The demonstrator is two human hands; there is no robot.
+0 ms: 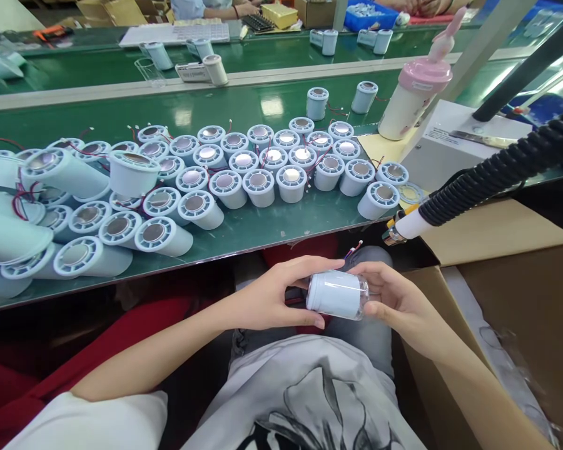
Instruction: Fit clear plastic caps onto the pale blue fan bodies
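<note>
Held on its side over the lap, at six o'clock of the view: a white housing (336, 294), closed end toward nine o'clock, clear rim toward three, thin wires (354, 251) poking up behind it at twelve.

Gripped from both ends. At nine o'clock, left hand (272, 300): half curled, one digit laid along the top, another pressed beneath, clamping the closed end. At three o'clock, right hand (398, 301): palm cupped toward the clear rim, fingers closed round it from above and below.

Probably best done with light, even pressure from both sides, axis level, wires clear of the fingertips so as not to pinch or tug them. Better to roll the piece between fingertips than to let go with either hand.

Forearms drawn in from five and seven o'clock, wrists low, elbows close to the body.

Farther out at twelve o'clock, on the green tabletop (263, 232): a crowd of like housings (258, 185), most upright, some toppled toward ten. At two o'clock, a black ribbed hose (497, 172), nozzle aimed toward the lap. At three to four, an open cardboard box (520, 294).
</note>
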